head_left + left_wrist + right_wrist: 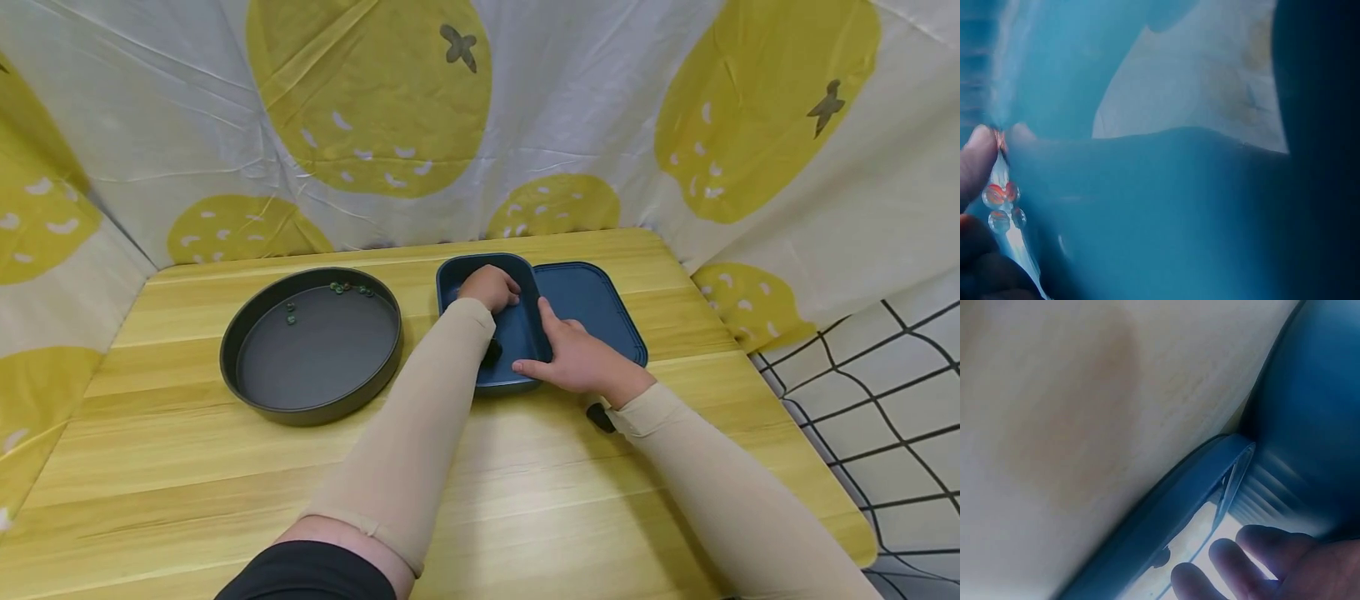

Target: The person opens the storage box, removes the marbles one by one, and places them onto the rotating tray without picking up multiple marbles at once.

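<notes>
My left hand (489, 289) is down inside a deep blue rectangular box (517, 354), its fingers bent toward the right wall. In the left wrist view one fingertip touches a small orange-tinted spot at the shiny wall; whether it pinches anything is unclear. Clear glass marbles with orange swirls (994, 195) lie just below, mirrored in the wall. My right hand (581, 357) rests at the box's front right corner, thumb over the front rim and index finger along the right side. Its fingers (1233, 565) are loosely extended beside the flat blue lid (581, 292).
A round dark grey pan (315, 350) stands left of the box, with several small greenish marbles (291, 319) in it. Everything sits on a wooden table (540, 492). Behind hangs a lemon-print curtain (570, 108), and a black wire grid (885, 417) stands at the right.
</notes>
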{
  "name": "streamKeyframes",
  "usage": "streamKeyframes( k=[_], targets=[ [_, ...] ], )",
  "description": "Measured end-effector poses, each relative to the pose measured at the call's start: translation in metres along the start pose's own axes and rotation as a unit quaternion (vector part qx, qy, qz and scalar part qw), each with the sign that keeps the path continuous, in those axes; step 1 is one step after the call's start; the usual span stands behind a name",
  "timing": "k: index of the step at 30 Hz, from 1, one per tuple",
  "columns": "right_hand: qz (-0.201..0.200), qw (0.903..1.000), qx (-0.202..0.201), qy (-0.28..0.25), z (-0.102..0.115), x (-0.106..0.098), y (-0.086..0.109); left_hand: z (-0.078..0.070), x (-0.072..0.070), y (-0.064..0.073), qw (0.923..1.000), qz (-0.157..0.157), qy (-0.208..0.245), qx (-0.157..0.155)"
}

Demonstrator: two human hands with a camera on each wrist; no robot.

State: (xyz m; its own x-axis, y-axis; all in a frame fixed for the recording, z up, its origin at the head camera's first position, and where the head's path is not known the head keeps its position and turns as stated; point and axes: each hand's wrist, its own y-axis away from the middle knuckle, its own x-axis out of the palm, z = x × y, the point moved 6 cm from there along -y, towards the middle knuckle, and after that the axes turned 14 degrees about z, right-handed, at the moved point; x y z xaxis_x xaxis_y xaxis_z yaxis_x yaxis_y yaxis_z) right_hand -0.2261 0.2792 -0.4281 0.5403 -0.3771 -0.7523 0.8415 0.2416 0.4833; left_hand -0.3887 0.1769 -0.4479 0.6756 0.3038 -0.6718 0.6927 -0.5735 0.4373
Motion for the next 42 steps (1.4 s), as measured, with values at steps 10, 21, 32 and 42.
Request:
streamKeyframes(
  k=[10, 21, 32, 42],
  targets=[
    [0.003, 1.0000, 0.003, -0.001, 0.001, 0.000, 0.001, -0.008, 0.000, 0.006, 0.9994, 0.003, -0.025, 0.025],
    [0.003, 1.0000, 0.002, 0.001, -0.001, -0.001, 0.000, -0.028, -0.036, 0.050, 0.9936, 0.016, 0.033, 0.106],
    [0.001, 0.9998, 0.018, 0.008, 0.001, 0.001, -0.001, 0.021, -0.103, 0.123, 0.9901, -0.008, 0.049, 0.131],
    [0.006, 0.9996, 0.025, 0.011, 0.001, 0.001, -0.002, 0.120, -0.133, 0.172, 0.9955, -0.028, 0.031, 0.085]
  ],
)
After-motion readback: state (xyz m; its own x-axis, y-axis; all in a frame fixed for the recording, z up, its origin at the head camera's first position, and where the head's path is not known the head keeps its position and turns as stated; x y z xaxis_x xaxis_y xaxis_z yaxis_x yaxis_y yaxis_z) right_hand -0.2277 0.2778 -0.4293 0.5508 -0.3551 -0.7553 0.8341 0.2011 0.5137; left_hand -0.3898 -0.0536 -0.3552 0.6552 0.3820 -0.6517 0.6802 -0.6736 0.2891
